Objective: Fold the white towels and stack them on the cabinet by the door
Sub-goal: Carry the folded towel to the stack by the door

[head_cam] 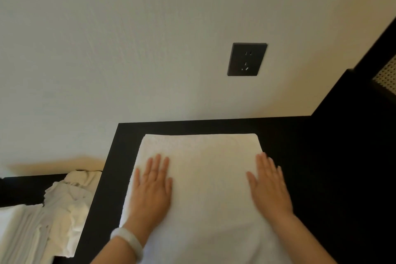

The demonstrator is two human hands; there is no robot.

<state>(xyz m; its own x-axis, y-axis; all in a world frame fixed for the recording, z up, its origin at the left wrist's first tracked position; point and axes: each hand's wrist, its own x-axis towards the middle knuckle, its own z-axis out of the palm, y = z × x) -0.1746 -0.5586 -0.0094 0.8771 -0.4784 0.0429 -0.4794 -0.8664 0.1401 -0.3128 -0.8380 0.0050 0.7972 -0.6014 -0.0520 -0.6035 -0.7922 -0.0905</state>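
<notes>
Both hands lie open and flat — left hand (153,186), right hand (270,186) — gripping nothing, pressing the towel (205,178) beneath them smooth on the cabinet (300,156).

A white folded towel (203,178) lies flat on the black cabinet top (289,156) — more crumpled white towels (66,206) heaped lower left.

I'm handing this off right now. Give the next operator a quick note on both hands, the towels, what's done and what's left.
Left hand: open, flat on the left part of the folded towel.
Right hand: open, flat on its right part.
The folded towel lies on the black cabinet top, below the wall outlet.
Unfolded towels are heaped lower down, left of the cabinet.
Done: one towel folded and placed.
Left: fold the heap and stack it here.
</notes>
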